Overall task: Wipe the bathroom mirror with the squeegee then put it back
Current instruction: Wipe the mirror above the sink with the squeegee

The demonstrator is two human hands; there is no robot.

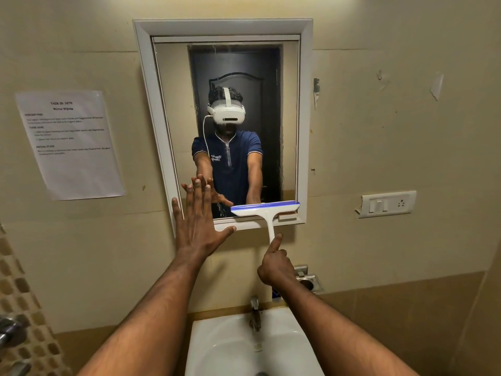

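The squeegee sits low in the centre of the frame, its handle running almost straight up and down and its blade lying crosswise, level, at the top, so the tool points upward. The blade presses on the lower right part of the mirror, just above the bottom rail of the white frame, and its right tip nearly touches the frame's right inner edge; the handle crosses the bottom rail and goes down over the wall. The tool is white plastic with a blue strip along the upper edge of the blade. The right hand has its grip clamped on the lower end of the handle, thumb stretched up along it. The left hand is open, fingers apart, laid flat over the lower left corner of the frame and glass. Bare glass lies above the blade and to its left as far as that hand. Below, in the bottom centre, stand a tap and a white sink. A printed sheet hangs at the left, a switch plate at the right.
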